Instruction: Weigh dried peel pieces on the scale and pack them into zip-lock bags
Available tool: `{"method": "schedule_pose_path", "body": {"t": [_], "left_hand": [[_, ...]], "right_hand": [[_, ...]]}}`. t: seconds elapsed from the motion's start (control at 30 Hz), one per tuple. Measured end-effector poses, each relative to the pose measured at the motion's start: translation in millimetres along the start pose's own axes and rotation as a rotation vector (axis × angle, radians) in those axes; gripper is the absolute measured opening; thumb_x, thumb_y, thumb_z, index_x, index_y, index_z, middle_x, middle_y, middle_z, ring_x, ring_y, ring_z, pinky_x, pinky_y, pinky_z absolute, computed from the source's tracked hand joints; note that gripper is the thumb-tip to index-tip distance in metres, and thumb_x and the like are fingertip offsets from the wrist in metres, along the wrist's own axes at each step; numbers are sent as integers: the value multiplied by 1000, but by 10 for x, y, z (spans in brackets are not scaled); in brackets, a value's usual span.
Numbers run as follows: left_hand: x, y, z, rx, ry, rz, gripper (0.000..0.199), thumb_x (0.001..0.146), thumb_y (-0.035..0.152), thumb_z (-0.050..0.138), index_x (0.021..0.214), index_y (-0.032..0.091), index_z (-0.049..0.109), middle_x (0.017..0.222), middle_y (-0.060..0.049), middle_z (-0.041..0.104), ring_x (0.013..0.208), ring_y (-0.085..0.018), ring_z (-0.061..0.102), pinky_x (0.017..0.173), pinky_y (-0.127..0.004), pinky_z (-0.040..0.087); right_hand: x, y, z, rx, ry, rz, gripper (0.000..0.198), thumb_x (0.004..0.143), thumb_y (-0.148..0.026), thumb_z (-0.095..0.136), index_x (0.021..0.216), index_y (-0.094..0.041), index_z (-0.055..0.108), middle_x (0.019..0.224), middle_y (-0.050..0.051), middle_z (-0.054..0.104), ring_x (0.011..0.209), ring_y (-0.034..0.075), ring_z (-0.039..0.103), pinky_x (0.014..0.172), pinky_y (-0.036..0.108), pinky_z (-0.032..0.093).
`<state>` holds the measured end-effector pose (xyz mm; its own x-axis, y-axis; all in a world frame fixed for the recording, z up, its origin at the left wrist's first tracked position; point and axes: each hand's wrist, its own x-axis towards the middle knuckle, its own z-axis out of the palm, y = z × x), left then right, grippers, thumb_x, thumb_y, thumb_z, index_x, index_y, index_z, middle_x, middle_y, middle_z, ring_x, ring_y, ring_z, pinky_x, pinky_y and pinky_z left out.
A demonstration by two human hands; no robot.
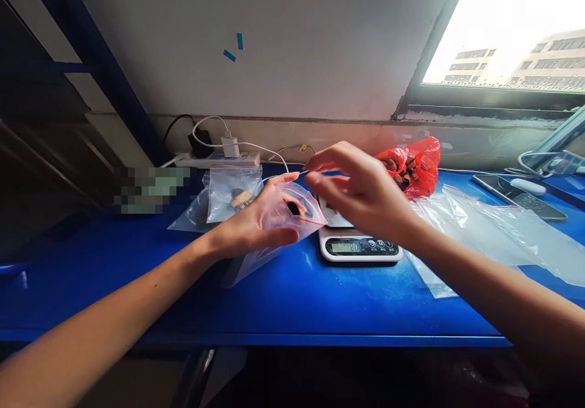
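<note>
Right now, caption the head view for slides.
Left hand holds a resealable bag open; right hand near the digital scale.

Left of the white scale [361, 257], a translucent zip bag [262, 258] tilts, mouth spread, showing a dark piece [293, 208].

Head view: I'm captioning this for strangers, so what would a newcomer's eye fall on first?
Probably the two bare hands near the centre: the left hand holds a clear plastic bag, and the right hand is by its mouth, with a white digital scale lower in the picture. Next, likely the bright red bag of brown pieces, toward the back right of the vivid blue table.
</note>
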<state>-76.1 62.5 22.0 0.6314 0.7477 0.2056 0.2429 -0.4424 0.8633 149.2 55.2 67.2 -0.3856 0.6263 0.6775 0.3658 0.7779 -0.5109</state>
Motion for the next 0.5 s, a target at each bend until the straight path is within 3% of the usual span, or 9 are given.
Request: {"method": "schedule_pose_path", "body": {"t": [0.13, 0.3, 0.43, 0.5], "left_hand": [[-30, -2, -52, -182, 126, -72, 101, 74, 63, 74, 153, 28, 20, 126, -15, 58, 116, -37, 61, 90, -50, 52], [-35, -47, -62, -175, 128, -75, 101, 72, 62, 76, 152, 29, 24, 126, -15, 59, 115, -38, 61, 89, -50, 53], [-18, -89, -5, -111, 51, -35, 97, 74, 56, 77, 151, 29, 25, 119, -12, 60, 110, -34, 62, 91, -50, 53], [-17, -89, 22, -73, 21, -12, 95, 77, 53, 76, 152, 28, 24, 118, -11, 59, 113, -32, 61, 95, -50, 52]], "right_hand": [[-152, 367, -277, -179, 175, 2, 19, 91, -33, 60, 101, -18, 67, 95, 8, 71, 86, 19, 68, 77, 35, 57], [-418, 732, -159, -489, -71, 137, 31, 83, -34, 66, 108, -15, 70, 100, 13, 73, 93, 29, 67, 84, 45, 53], [-408, 670, 74, -586, -201, 215, 16, 84, -18, 60, 95, -16, 72, 99, 11, 74, 97, 28, 66, 88, 41, 49], [-381, 629, 109, -589, -204, 226, 18, 86, -12, 54, 87, -17, 71, 95, 10, 75, 94, 26, 66, 86, 37, 47]]}}
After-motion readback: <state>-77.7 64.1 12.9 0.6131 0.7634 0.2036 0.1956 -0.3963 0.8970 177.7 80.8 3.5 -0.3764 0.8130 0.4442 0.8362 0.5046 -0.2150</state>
